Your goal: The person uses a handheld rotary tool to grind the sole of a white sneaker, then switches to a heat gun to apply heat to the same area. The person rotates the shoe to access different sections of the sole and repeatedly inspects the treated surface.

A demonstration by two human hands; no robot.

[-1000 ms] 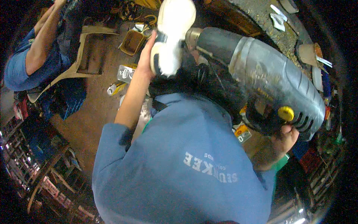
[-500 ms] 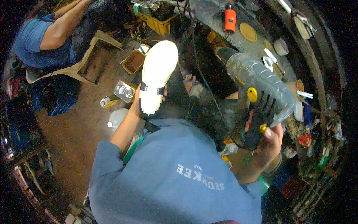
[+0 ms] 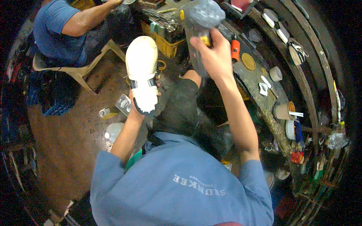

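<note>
The left hand (image 3: 145, 101) grips a white shoe (image 3: 142, 73) by its heel end, sole up, fingers wrapped beneath it — the toe points away, beyond the fingertips. The right hand (image 3: 213, 56) is clenched around the handle of a grey power drill (image 3: 198, 17), raised just beside the shoe and well above the cluttered workbench (image 3: 252, 81). The step looks like tool positioning; the next move calls for steadying the sole and bringing the drill's working end squarely onto it.

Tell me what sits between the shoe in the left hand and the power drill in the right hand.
In the head view, between the white shoe and the grey power drill sits a yellow crate on the floor; nothing else bridges them.
</note>
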